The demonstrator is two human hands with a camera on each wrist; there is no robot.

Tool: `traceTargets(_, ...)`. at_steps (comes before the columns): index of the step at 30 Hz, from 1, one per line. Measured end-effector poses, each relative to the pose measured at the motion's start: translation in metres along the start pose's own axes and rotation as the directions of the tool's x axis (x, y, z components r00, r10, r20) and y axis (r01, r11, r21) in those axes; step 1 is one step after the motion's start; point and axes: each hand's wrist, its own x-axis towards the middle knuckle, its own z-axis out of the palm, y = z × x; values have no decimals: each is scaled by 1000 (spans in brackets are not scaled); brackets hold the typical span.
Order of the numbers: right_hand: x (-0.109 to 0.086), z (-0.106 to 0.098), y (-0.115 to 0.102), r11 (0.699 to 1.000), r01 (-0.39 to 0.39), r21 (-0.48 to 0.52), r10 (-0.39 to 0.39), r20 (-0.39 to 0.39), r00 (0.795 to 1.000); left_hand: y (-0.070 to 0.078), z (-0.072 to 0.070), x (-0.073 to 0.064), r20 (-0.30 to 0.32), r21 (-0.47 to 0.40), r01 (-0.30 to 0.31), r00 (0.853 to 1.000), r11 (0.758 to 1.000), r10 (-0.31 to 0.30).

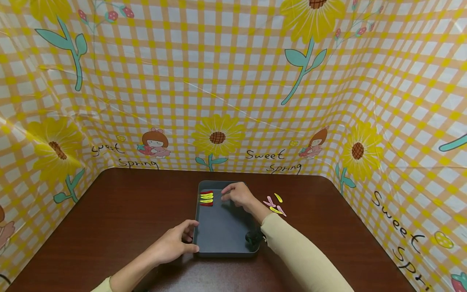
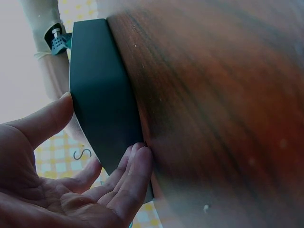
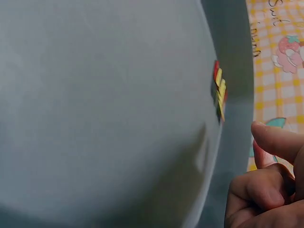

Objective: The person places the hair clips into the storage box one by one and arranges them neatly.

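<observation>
A dark grey rectangular tray [image 1: 226, 231] lies on the table with a short column of red and yellow snap hair clips [image 1: 206, 198] along its left wall, near the far end. My left hand [image 1: 173, 243] rests against the tray's left side, thumb and index fingertip at the rim, other fingers along the outer wall [image 2: 102, 85]. Over the far part of the tray is my right hand [image 1: 238, 194], thumb and index finger apart and nothing visible between them. Those lined-up clips [image 3: 220, 90] also show beyond its fingertips in the right wrist view.
Right of the tray, a loose group of pink hair clips [image 1: 269, 201] and yellow hair clips [image 1: 278, 198] lies on the brown table [image 1: 310, 227]. A checkered, flower-printed cloth [image 1: 248, 113] stands around the back and sides. The right wrist's black camera mount [image 1: 252, 239] hangs over the tray's near right corner.
</observation>
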Motion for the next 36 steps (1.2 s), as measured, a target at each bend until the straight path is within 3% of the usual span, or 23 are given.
traceTargets(16, -13, -46, 1, 1000, -18, 12, 18, -44, 999, -1, 1, -1, -1, 3, -1, 1000, 1000, 1)
traceTargets(27, -22, -78, 11, 996, -72, 43, 75, -68, 995, -1, 1, -1, -4, 5, 0, 1000, 1000, 0)
traceTargets(36, -26, -102, 20, 997, -44, -64, 34, -144, 989, 1, 0, -1, -9, 14, 3, 1000, 1000, -3)
